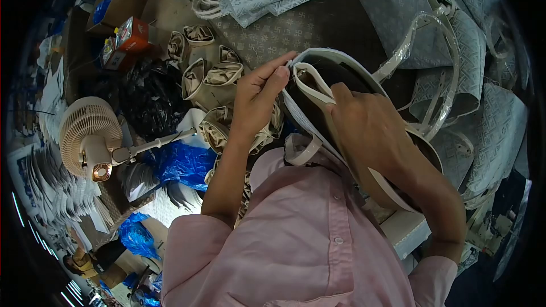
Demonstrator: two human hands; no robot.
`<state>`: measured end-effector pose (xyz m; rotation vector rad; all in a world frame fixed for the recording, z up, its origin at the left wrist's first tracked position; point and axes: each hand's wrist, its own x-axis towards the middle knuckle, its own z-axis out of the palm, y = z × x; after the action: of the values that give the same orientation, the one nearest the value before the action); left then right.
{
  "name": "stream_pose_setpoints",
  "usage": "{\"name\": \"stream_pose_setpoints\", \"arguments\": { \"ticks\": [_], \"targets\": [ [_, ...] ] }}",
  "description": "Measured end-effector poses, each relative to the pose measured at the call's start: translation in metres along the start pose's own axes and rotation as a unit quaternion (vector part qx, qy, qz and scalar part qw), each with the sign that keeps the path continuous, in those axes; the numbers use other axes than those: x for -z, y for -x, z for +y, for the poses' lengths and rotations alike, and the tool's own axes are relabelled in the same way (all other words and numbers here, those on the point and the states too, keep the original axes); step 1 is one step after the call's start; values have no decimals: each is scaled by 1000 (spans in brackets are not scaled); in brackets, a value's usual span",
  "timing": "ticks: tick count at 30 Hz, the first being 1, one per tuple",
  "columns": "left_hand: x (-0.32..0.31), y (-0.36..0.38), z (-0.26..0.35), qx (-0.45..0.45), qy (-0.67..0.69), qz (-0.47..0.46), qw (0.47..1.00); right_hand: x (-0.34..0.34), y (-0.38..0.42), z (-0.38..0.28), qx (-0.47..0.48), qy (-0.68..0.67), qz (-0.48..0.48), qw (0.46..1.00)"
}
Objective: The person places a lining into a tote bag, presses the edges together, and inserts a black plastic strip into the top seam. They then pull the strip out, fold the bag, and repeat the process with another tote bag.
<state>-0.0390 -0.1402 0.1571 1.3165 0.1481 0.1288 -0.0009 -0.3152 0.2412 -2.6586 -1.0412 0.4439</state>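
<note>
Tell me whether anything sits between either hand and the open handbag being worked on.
Nothing visible does. The left hand pinches the rim of the handbag, and the right hand reaches inside its opening, both already in contact.

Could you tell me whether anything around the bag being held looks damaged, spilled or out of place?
Nothing stands out. Both hands, left and right, hold the grey patterned handbag open at its rim, and it looks intact.
</note>
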Motion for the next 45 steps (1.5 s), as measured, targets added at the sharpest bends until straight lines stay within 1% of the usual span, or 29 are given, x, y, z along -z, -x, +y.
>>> {"name": "stream_pose_setpoints", "arguments": {
  "ticks": [3, 5, 6, 8, 12, 16, 18, 21, 23, 27, 29, 30, 32, 33, 35, 36, 37, 38, 39, 40, 42, 43, 45],
  "targets": [
    [0, 2, 0, 13, 2, 17, 1000, -1, 2, 0, 1, -2, 4, 1000],
    [0, 1, -5, 5, 53, 13, 998, 0, 3, -1, 6, -1, 7, 1000],
    [-1, 1, -5, 3, 52, 13, 999, 0, 3, -2, 10, 0, 8, 1000],
    [-2, 2, -4, 2, 39, 26, 999, -1, 4, -3, 13, 2, 15, 1000],
    [0, 3, -8, -8, 25, 20, 999, -1, 4, -2, 26, 5, 27, 999],
    [-1, 7, -4, -18, -32, 31, 999, 1, 3, -9, 30, 35, 33, 998],
    [-2, 8, 0, -22, -56, 27, 998, -1, 2, -10, 10, 10, 14, 1000],
    [-6, 11, 13, -2, -26, 16, 1000, 0, 4, -13, 6, 11, 23, 1000],
    [-9, 10, 18, 9, -84, 8, 996, 0, 5, -13, -1, 7, 27, 1000],
    [-8, 9, 22, 14, -78, 7, 997, 1, 6, -18, -14, 7, 24, 1000],
    [-8, 7, 20, 30, -123, 29, 992, -2, 5, -21, -17, 4, 23, 1000],
    [-9, 7, 22, 28, -122, 26, 992, -3, 4, -23, -19, 1, 21, 1000],
    [-12, 6, 26, 24, -209, 55, 976, -5, 3, -27, -19, 17, 24, 999],
    [-12, 5, 28, 22, -208, 54, 976, -5, 2, -28, -16, 31, 27, 999],
    [-12, 1, 31, 18, -293, 61, 954, -5, 1, -29, -24, 31, 38, 998],
    [-12, 0, 32, 18, -293, 60, 954, -5, 0, -29, -31, 31, 48, 998],
    [-13, -1, 32, -18, -328, 62, 942, -5, -1, -28, -33, 32, 49, 998],
    [-13, -2, 32, -54, -362, 65, 928, -4, -4, -25, -34, 27, 23, 999],
    [-11, -4, 31, -53, -362, 64, 929, -4, -6, -22, -35, 23, -4, 999],
    [-8, -6, 29, -49, -370, 61, 926, -3, -7, -17, -35, 21, -5, 999],
    [-4, -8, 25, -44, -379, 56, 923, 1, -6, -4, 13, -151, 52, 987],
    [-4, -9, 24, -62, -381, 61, 921, 7, -6, 2, 13, -150, 52, 987],
    [-3, -14, 24, -82, -378, 68, 920, 27, -4, 11, -61, -200, 45, 977]
  ]
}}
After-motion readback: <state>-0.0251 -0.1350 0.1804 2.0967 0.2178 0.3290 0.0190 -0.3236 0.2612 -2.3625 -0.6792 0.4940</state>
